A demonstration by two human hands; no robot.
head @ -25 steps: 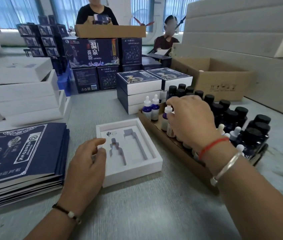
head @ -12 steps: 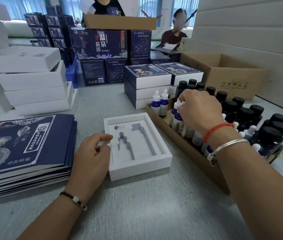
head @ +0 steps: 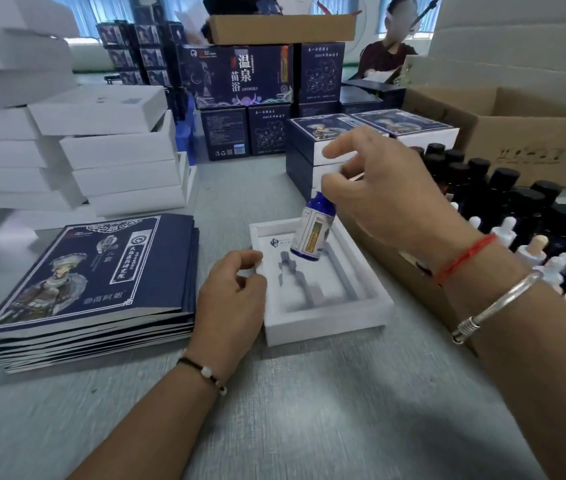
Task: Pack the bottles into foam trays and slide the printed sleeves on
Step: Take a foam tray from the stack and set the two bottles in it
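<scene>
The bottle [head: 312, 230], blue with a printed label, hangs tilted over the far end of the foam tray [head: 330, 323], pinched at its cap by the right hand [head: 378, 202], probably so its base can drop into a cutout. The left hand [head: 231, 299] rests at the tray's left edge, fingers loosely curled and holding nothing, likely steadying it. The printed sleeves [head: 91, 275] lie stacked just left of the tray.

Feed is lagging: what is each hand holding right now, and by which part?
The right hand pinches the blue bottle by its top, over the tray. The left hand holds nothing, resting at the tray's left edge.
</scene>
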